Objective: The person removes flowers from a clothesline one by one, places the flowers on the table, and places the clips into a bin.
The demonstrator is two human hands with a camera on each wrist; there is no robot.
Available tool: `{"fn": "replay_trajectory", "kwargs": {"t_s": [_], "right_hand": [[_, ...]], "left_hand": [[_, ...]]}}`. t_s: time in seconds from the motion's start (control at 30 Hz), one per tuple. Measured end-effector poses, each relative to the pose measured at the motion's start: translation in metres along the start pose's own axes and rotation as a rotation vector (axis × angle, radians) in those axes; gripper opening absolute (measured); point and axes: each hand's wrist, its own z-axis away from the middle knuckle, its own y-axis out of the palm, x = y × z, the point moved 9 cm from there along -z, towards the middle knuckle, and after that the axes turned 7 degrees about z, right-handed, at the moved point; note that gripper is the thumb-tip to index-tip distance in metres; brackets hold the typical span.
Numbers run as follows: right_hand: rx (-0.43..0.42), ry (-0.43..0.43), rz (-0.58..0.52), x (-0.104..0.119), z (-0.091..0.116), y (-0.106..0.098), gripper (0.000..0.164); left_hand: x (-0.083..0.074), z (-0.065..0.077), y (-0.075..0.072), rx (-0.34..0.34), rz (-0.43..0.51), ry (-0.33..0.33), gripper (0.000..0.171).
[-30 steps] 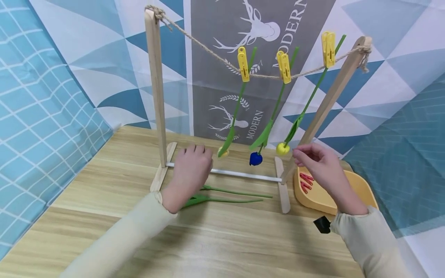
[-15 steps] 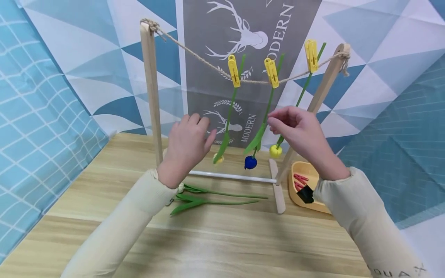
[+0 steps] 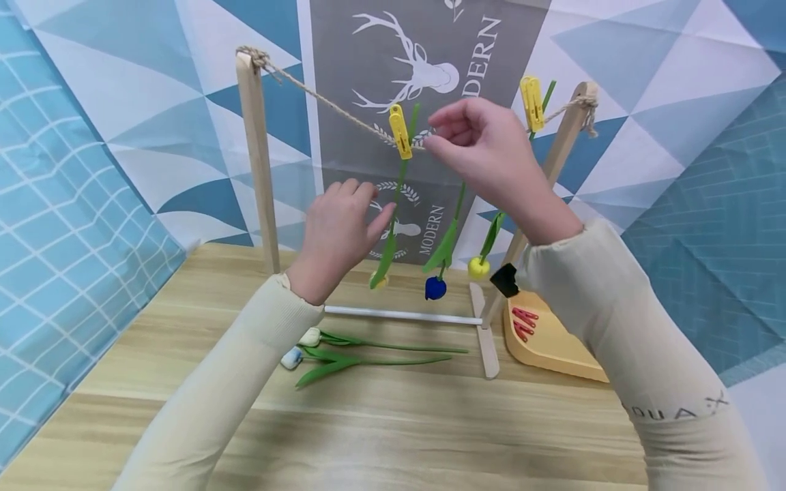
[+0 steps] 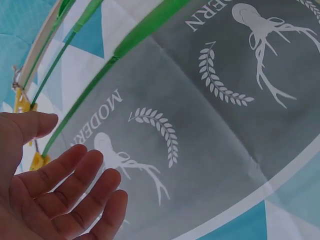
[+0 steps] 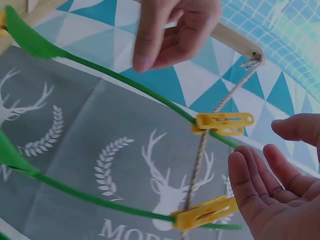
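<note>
Three artificial tulips hang head down from a twine line (image 3: 331, 103), held by yellow clothespins. My right hand (image 3: 488, 160), fingers bent and holding nothing, is near the left clothespin (image 3: 400, 133). It hides the middle clothespin (image 5: 206, 214) in the head view; the right wrist view shows a gap between the fingers and both pins. My left hand (image 3: 340, 228) hovers with loose fingers and nothing in them, close to the left tulip's stem (image 3: 401, 179). Lower down hang a pale yellow bloom (image 3: 382, 280), a blue bloom (image 3: 436, 288) and a yellow bloom (image 3: 479, 267).
Wooden posts (image 3: 254, 164) carry the line, joined low by a white rod (image 3: 402, 315). On the table (image 3: 381, 423) lie a white tulip (image 3: 310, 337) and a blue-white tulip (image 3: 292, 359). An orange tray (image 3: 552, 354) with red clothespins (image 3: 524, 324) stands right.
From beside the yellow bloom, my right hand has risen and moved left to the line. My left hand has lifted slightly and its thumb has spread. The head view has shifted.
</note>
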Motion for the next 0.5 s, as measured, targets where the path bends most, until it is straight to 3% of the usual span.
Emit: {"fn": "replay_trajectory", "kwargs": {"t_s": [0.13,0.3,0.5], "right_hand": [[0.03,-0.023,0.053,0.014,-0.013,0.004,0.03],[0.084,0.011,0.125,0.02,-0.025,0.009,0.033],[0.12,0.027,0.203,0.022,-0.033,0.01,0.037]], "left_hand": [[0.001,-0.006,0.007,0.022,0.034,-0.026,0.033],[0.002,-0.012,0.016,0.074,0.094,-0.065,0.034],[-0.001,-0.017,0.019,0.087,0.138,-0.06,0.028]]}}
